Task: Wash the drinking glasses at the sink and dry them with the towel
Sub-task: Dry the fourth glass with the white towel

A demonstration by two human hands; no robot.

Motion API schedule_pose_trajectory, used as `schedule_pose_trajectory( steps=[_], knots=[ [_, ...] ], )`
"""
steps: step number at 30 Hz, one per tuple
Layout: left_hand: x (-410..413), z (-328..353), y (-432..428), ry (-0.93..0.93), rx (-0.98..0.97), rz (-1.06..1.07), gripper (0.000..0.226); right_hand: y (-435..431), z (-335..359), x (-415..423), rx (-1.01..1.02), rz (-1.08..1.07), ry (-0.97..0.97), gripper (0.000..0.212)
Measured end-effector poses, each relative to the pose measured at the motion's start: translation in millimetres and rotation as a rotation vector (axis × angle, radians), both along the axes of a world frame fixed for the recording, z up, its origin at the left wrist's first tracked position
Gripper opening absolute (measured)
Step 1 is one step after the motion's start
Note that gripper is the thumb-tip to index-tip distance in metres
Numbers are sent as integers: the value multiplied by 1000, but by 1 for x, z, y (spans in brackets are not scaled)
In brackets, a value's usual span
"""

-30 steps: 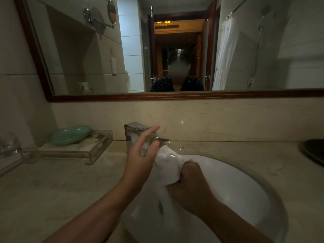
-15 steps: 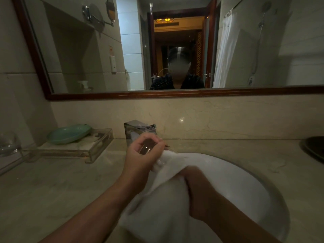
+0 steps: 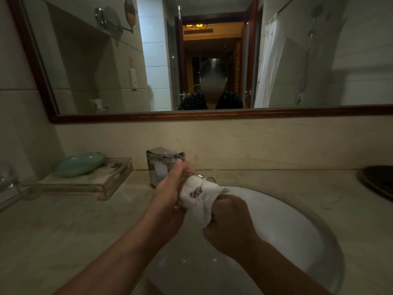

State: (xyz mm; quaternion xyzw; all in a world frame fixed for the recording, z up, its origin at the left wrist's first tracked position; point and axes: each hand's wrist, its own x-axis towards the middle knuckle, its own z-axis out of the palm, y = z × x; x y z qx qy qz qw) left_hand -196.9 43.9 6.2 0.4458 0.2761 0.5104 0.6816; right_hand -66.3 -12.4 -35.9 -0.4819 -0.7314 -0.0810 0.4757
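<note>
1. Step in hand: drying. Judged from the towel at the glass, with no water seen running from the chrome faucet [image 3: 161, 165] just beyond the left hand.
2. Left hand [image 3: 168, 192]: fingers curled round the drinking glass [image 3: 192, 177] and gripping its body. The fingertips are blurred, so their exact lie cannot be told.
3. Right hand [image 3: 228, 222]: closed in a fist, clamped on the white towel [image 3: 204, 207]. The two hands sit close together, joined by towel and glass.
4. Position: the glass is between the hands, nearer the left palm, and held in the air over the near-left rim of the white sink basin [image 3: 297, 231], which spreads below and to the right of the right hand.
5. Towel: the bunched end seems to be pushed into the mouth of the glass, since a thin arc of rim shows across the cloth. A dark red embroidered mark faces up.
6. Look of the glass: clear, thin-walled and hard to pick out against the towel. It lies tilted with its mouth toward the right hand. Whether any droplets remain cannot be told.
7. Next move, as a judgement: twist the towel against the inner wall while the left hand holds firm, then wipe the outside. Wet glass is slippery, so the grip matters.
8. Well to the left of the left hand: a green soap dish [image 3: 78, 165] on a clear tray [image 3: 114, 184]. Beyond it at the frame edge is what looks like a second clear glass [image 3: 6, 177], probably also to be done.
</note>
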Motion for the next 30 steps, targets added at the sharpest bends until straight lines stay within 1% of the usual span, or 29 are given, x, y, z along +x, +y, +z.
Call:
schedule_pose_trajectory(
  steps=[2,3,4,5,6,7,8,9,10,11,12,14,15,16,17,18,20,21,22,23,24,25,26,27,28,29,30],
  knots=[
    [-1,-2,-1,26,31,65,46,2,-2,-3,-138,-30,52,32],
    [-2,-5,0,54,86,102,39,3,-2,-6,-203,4,120,30],
    [-3,-7,1,77,152,124,28,1,0,-10,-280,80,236,23],
    [-4,-8,4,82,234,132,22,-4,6,-13,-397,205,432,15],
    [-7,-9,6,68,337,127,20,-12,15,-18,-553,369,720,13],
    [-9,-10,9,58,448,124,20,-18,24,-18,-730,537,1007,17],
    [-11,-9,10,54,567,116,21,-26,33,-19,-842,684,1241,23],
    [-13,-7,10,48,672,109,21,-29,36,-16,-856,767,1352,32],
    [-13,-5,10,46,767,111,21,-30,41,-12,-843,807,1408,38],
    [-14,-2,9,48,851,122,21,-29,43,-7,-823,775,1411,38],
    [-14,-1,9,59,930,139,21,-28,46,-3,-824,690,1391,33],
    [-17,-5,11,136,1019,159,26,-28,46,-1,-816,532,1250,35],
    [-18,-9,13,197,1006,156,35,-28,45,-2,-810,470,1155,35],
    [-21,-12,14,268,955,154,47,-26,42,-5,-761,398,1062,34],
    [-22,-15,14,319,863,143,55,-23,36,-8,-647,331,947,32],
    [-21,-17,12,346,763,126,52,-20,29,-9,-482,264,780,28],
    [-15,-13,4,302,528,82,32,-13,20,-4,-130,105,315,18],
    [-11,-8,-1,251,384,49,36,-12,17,0,-38,68,106,21],
    [-9,-4,-2,200,268,34,46,-10,15,3,-12,53,-32,25],
    [-9,-3,-3,167,212,32,52,-10,12,5,-1,11,-79,25],
    [-8,-2,-3,149,236,53,47,-10,13,4,-33,-36,-68,22],
    [-8,-2,-4,152,305,97,37,-10,12,3,-66,-84,-28,20],
    [-9,-3,-4,175,394,149,26,-8,9,1,-121,-88,20,22],
    [-10,-3,-5,204,479,188,20,-8,10,-2,-225,-23,118,21],
    [-11,-4,-5,229,557,208,18,-11,13,-5,-375,101,267,12],
    [-13,-5,-4,246,633,214,17,-15,20,-7,-551,236,501,11],
    [-15,-7,-3,263,717,218,18,-20,27,-8,-735,349,761,18]
  ],
)
